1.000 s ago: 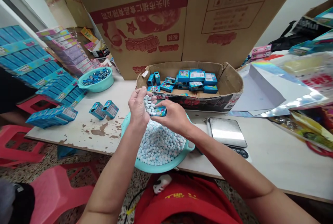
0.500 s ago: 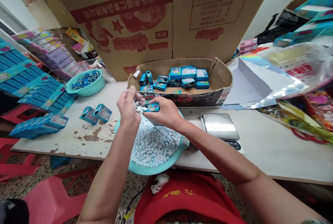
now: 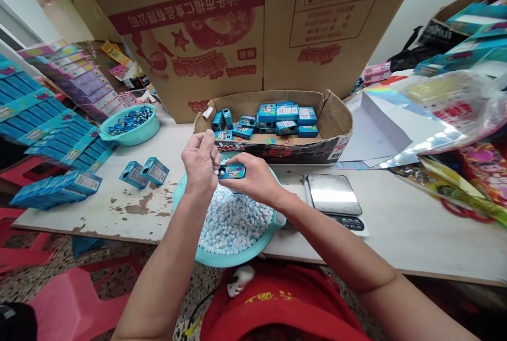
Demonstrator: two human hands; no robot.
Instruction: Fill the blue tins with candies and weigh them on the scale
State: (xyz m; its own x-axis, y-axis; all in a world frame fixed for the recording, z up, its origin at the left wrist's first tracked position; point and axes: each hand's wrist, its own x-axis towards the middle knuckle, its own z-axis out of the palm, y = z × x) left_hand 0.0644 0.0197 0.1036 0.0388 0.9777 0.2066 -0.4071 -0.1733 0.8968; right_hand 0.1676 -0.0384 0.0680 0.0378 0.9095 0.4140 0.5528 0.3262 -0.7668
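Note:
My right hand grips a small blue candy box with its open end facing left. My left hand is curled against that open end, fingers closed over white candies; only a glimpse of them shows at the box mouth. Both hands hover over a teal basin heaped with pale blue and white candies, which sits at the table's near edge.
A low cardboard tray behind the basin holds several blue boxes. A small scale lies to the right. Two loose blue boxes, another teal bowl and stacked blue cartons are at left; big cardboard cartons stand behind.
My left hand, which lay open with a pile of candies in the palm, has closed and turned against the box mouth. The box has tilted slightly; both hands stay over the basin.

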